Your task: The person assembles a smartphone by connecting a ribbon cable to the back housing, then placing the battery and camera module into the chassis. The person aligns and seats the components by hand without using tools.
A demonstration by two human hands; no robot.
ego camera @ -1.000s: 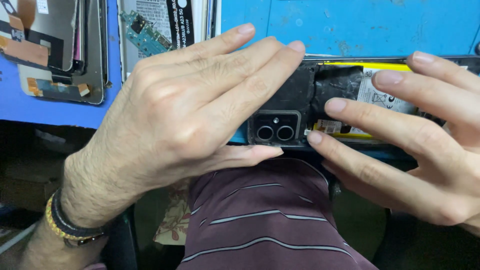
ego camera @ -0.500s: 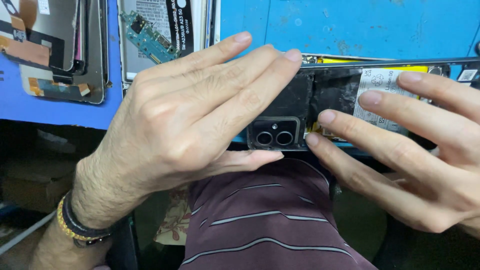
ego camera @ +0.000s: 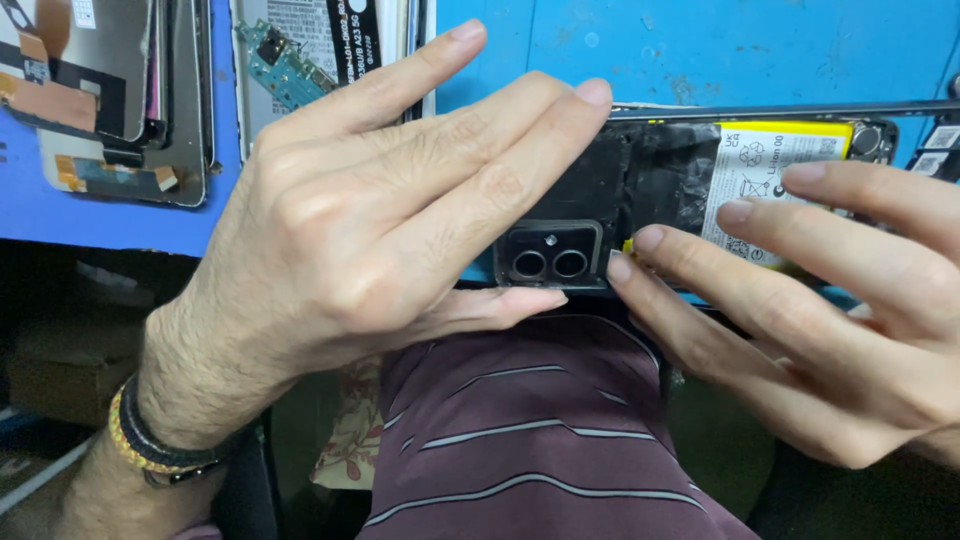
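1. Left hand [ego camera: 360, 240] is pinching the opened phone [ego camera: 640, 200] at the blue surface [ego camera: 700, 50] edge
2. Right hand [ego camera: 800, 300], fingers spread, is pressing beside the camera module [ego camera: 548, 255]
3. Phone risks slipping off; the exposed battery [ego camera: 770, 180] may bend under pressure

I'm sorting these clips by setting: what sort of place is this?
Probably a phone repair bench. An opened phone with its battery bared, detached screen panels and a loose green circuit board lie on a blue work surface.
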